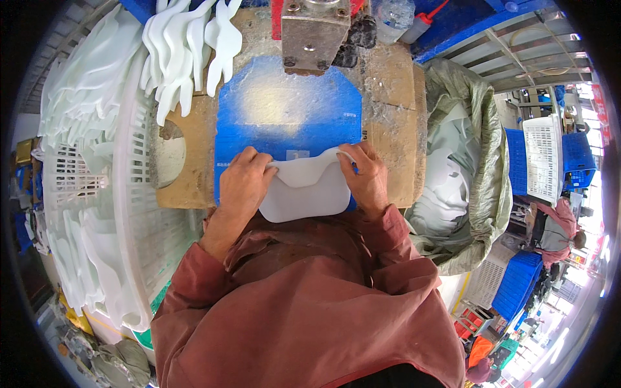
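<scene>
A soft white pad (pixel 307 202) with rounded lower corners and a wavy upper edge hangs between my hands, close to my lap. My left hand (pixel 246 178) pinches its upper left corner between thumb and fingers. At the upper right corner, my right hand (pixel 367 176) grips the raised end of the same pad. Just beyond lies a blue board (pixel 226 123), dusted with pale powder, on worn cardboard (pixel 391 97). Over the board's far edge stands a metal machine head (pixel 314 42).
White shaped pieces (pixel 169 45) lie at the far left. A white slatted basket (pixel 132 258) on the left holds many more. To the right, an open woven sack (pixel 490 174) contains white scraps. A squeeze bottle (pixel 417 29) stands far right; another person (pixel 553 233) is farther off.
</scene>
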Demonstrator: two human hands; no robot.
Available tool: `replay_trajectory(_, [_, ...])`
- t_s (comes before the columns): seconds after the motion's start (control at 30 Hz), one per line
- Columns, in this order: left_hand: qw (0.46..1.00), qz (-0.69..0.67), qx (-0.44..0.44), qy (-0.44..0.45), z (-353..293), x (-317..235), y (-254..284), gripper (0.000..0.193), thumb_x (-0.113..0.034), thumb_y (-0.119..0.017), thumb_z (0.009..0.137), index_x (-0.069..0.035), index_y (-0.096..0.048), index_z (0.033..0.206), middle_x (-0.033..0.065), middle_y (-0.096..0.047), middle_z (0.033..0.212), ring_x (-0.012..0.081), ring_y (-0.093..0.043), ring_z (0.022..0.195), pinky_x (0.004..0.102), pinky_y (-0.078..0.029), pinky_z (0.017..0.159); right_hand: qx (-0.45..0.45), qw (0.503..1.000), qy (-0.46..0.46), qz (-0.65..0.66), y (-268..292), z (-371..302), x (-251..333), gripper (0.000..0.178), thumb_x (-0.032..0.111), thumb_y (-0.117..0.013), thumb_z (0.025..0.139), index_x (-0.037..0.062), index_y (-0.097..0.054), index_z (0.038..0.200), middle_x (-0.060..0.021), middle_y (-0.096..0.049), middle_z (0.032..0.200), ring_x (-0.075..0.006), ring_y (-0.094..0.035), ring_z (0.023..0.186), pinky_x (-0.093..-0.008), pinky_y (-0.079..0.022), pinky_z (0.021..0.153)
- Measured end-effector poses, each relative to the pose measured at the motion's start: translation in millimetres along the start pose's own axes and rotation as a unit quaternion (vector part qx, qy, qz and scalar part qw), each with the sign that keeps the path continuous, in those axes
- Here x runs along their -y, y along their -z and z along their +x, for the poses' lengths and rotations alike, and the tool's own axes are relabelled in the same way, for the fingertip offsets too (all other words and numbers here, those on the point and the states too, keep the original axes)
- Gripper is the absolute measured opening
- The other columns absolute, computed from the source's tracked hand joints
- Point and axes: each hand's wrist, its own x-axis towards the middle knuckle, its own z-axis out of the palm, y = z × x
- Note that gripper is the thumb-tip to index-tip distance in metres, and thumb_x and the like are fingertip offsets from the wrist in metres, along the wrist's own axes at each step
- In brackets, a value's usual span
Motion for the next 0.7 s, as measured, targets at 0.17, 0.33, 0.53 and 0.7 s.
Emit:
replay_trajectory(0.17, [1.000,-0.018,0.014,0.008,-0.9,2.3,-1.3,0.022,-0.018,-0.081,0.083,-0.008,-0.074,0.102,0.0081,-0.064,0.094,0.0309,-0.068,0.089,0.0419,-0.057,0.073,0.001,0.999,0.012,-0.042,-1.0,2.4,-0.3,0.014,0.013,-0.074,0.091,0.0115,-0.074,0.105,-0.0104,-0.067,0.095,-0.0342,-0.069,0.084,-0.0447,-0.056,0.070])
replay_trajectory(0.33, [0.991,-0.114,0.044,0.048,0.1,0.1,17.6,0.032,-0.017,-0.078,0.088,-0.008,-0.072,0.119,0.0123,-0.069,0.098,0.0312,-0.070,0.083,0.0410,-0.055,0.070,0.012,0.997,0.027,-0.074,-3.4,3.6,-2.3,0.017,0.013,-0.075,0.092,0.0102,-0.073,0.109,-0.0126,-0.068,0.098,-0.0376,-0.068,0.085,-0.0461,-0.055,0.071])
replay_trajectory(0.53, [0.993,-0.095,0.028,-0.068,9.7,-56.4,-2.9,0.037,-0.017,-0.074,0.093,-0.009,-0.068,0.128,0.0134,-0.069,0.104,0.0350,-0.070,0.085,0.0441,-0.057,0.071,-0.032,0.998,0.006,-0.056,-1.8,-2.5,2.6,0.020,0.011,-0.074,0.092,0.0063,-0.071,0.111,-0.0135,-0.068,0.100,-0.0342,-0.068,0.083,-0.0421,-0.055,0.070])
replay_trajectory(0.7, [0.996,-0.027,0.084,-0.027,24.2,-76.6,-32.7,0.033,-0.021,-0.074,0.092,-0.007,-0.069,0.122,0.0121,-0.066,0.099,0.0348,-0.070,0.087,0.0454,-0.057,0.073,-0.051,0.991,-0.099,0.076,10.7,-17.5,-2.9,0.022,0.007,-0.074,0.093,0.0047,-0.070,0.114,-0.0137,-0.068,0.094,-0.0283,-0.067,0.077,-0.0387,-0.054,0.069])
